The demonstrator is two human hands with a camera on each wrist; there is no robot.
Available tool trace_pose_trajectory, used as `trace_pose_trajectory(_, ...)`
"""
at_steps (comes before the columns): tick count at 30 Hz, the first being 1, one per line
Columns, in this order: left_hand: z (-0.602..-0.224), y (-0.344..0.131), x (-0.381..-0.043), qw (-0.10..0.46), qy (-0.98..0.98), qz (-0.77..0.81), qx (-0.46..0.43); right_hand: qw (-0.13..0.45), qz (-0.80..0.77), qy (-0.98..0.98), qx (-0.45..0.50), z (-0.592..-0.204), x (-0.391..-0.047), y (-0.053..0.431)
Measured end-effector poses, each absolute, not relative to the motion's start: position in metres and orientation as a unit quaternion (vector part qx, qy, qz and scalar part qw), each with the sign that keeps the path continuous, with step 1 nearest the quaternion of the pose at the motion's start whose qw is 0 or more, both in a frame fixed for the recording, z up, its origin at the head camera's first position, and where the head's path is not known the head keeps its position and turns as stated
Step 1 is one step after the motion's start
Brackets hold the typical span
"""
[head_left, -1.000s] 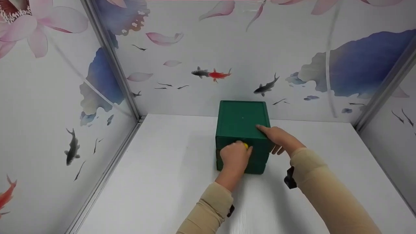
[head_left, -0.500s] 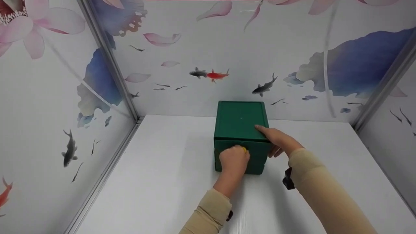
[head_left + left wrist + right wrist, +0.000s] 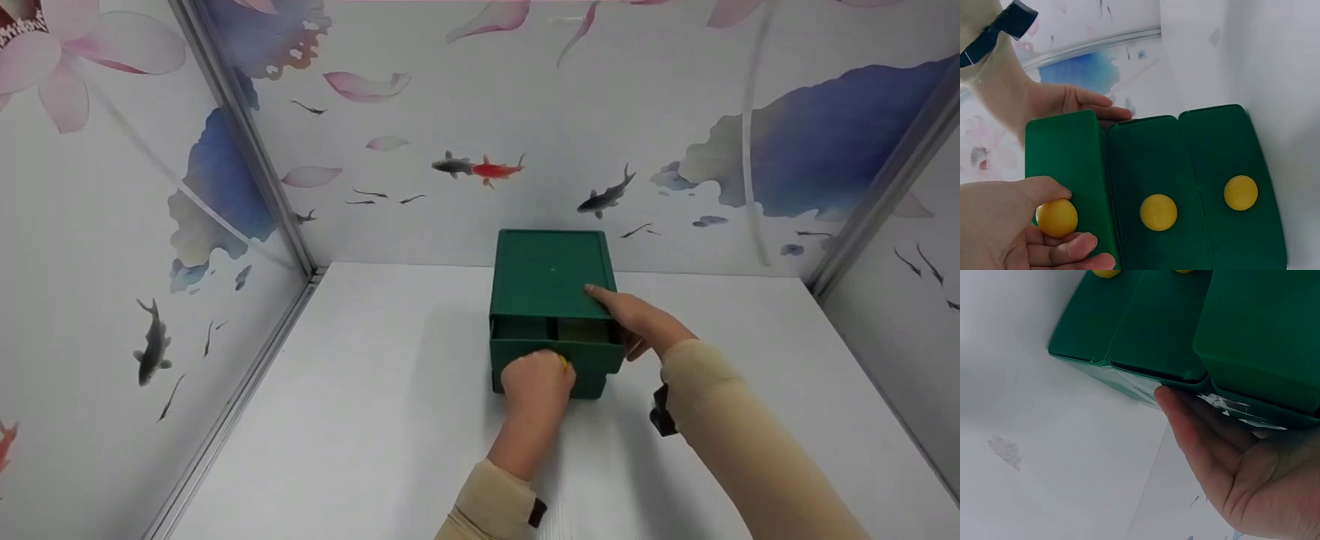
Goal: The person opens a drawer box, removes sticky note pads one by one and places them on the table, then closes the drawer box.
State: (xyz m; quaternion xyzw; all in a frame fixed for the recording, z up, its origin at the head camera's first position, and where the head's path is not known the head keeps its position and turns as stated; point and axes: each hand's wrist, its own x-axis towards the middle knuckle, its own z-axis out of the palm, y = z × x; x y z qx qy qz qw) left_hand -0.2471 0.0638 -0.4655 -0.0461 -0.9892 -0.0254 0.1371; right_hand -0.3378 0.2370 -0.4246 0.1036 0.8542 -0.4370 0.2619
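Note:
A green three-drawer box point(image 3: 551, 270) stands against the back wall. Its top drawer point(image 3: 598, 356) is pulled partway out, and a divider shows inside the gap. My left hand point(image 3: 534, 382) pinches the round yellow knob point(image 3: 1057, 218) of that drawer between thumb and fingers. Over the box's right top edge lies my right hand point(image 3: 637, 319), thumb on the lid and fingers down along the side. In the right wrist view those fingers point(image 3: 1185, 439) look straight against the side wall. The knobs of the middle drawer point(image 3: 1158, 212) and bottom drawer point(image 3: 1240, 193) are untouched, both drawers closed.
The box sits at the back of a white table point(image 3: 360, 420). Printed panels with fish and lotus petals form the back wall point(image 3: 420, 225) and the sides, joined by a metal corner strip point(image 3: 247, 142). Clear tape point(image 3: 1140, 385) runs along the box's side.
My left hand has drawn the top drawer out toward me, so a gap now shows beneath the lid. My right hand has stayed on the box's top edge.

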Motion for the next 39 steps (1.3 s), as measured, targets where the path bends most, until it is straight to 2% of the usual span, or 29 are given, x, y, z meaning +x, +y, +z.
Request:
trace_pose_trajectory(5,-0.469,0.062,-0.238,0.199,-0.979,-0.012,-0.053,0.266,-0.432,0.856,0.099,-0.424,-0.338,0.235)
trace_pose_trajectory(8,-0.470,0.061,-0.234,0.217,-0.975,-0.007,-0.054,0.269,-0.426,0.858,0.097,-0.424,-0.339,0.236)
trace_pose_trajectory(16,-0.471,0.057,-0.223,0.204,-0.977,-0.002,-0.059,0.265,-0.433,0.855,0.109,-0.423,-0.340,0.235)
trace_pose_trajectory(23,-0.476,0.050,-0.216,0.249,-0.965,-0.018,-0.085,0.259,-0.462,0.841,0.111,-0.427,-0.340,0.232)
trace_pose_trajectory(39,-0.469,0.043,-0.193,0.170,-0.980,-0.048,-0.094,0.240,-0.471,0.843,0.097,-0.430,-0.337,0.233)
